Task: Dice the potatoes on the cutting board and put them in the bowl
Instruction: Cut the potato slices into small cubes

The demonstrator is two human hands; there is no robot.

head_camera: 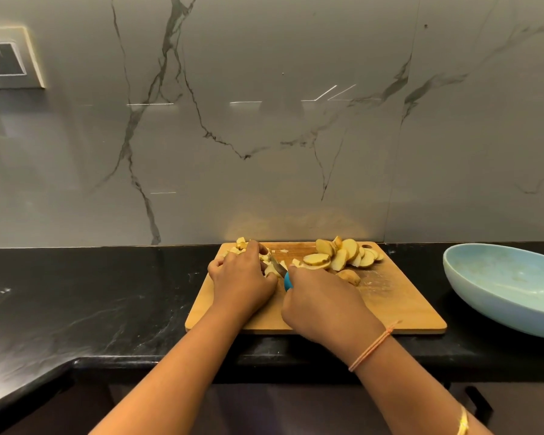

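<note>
Blue-handled knife (281, 273) in right hand (324, 302), left hand (242, 277) on potatoes (269, 271)

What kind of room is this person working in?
Most likely a home kitchen: a black stone countertop against a marble-look backsplash, a wooden cutting board with sliced potatoes, and a light blue bowl beside it.

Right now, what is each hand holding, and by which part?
The right hand grips the knife by its blue handle. The left hand holds the potato pieces beside the blade, curled over them from above.
</note>
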